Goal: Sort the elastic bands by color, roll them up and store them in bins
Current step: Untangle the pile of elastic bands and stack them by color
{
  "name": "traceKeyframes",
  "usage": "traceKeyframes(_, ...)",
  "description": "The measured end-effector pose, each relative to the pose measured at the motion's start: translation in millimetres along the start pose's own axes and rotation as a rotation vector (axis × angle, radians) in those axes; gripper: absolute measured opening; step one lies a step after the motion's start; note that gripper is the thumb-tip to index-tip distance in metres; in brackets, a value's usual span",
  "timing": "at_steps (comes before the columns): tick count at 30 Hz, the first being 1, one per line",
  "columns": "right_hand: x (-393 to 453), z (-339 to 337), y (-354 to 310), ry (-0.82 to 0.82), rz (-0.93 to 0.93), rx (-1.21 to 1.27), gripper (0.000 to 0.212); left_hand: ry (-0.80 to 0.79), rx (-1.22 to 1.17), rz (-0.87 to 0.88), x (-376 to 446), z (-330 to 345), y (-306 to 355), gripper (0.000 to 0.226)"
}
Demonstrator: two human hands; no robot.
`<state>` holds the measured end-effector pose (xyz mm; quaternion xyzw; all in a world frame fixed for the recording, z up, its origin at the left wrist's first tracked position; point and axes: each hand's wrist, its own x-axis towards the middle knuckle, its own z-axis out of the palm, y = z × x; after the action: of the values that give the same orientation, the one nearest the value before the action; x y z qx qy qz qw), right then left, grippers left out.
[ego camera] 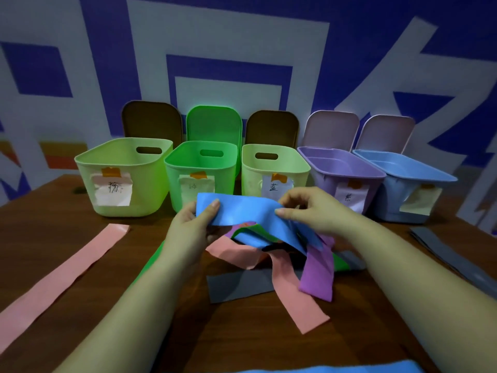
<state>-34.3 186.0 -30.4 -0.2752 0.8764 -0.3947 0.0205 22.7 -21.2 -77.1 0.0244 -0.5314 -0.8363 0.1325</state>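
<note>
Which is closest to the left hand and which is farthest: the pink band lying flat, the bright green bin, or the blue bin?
From the left hand, in the head view:
1. Bright green bin, just behind the hand, second from the left in the row.
2. Pink band lying flat, on the table off to the left.
3. Blue bin, far right end of the row.

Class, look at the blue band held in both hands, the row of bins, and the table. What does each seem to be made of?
Blue band: probably thin matte rubber or latex; it drapes and creases limply.
Bins: moulded plastic, smooth and slightly glossy, with cut-out handles.
Table: brown wood or wood-look laminate; faint grain shows.
</note>
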Motion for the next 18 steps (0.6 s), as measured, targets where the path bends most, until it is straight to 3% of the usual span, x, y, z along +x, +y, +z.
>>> traceKeyframes(10,37.9,4.4,-42.7,-0.102,0.087,0.583,0.01,0.042,-0.292,-0.182,6.8,-1.0,-1.8,0.011)
traceKeyframes(16,36.6,-8.1,-62.9,-0.3,0.144,0.379,0.005,0.158,-0.427,-0.065,10.9,-9.5,13.0,0.007)
traceKeyframes(18,30.9,-13.9,-59.5,-0.428,0.188,0.207,0.02,0.175,-0.414,0.002,9.2,-11.0,18.4,0.007)
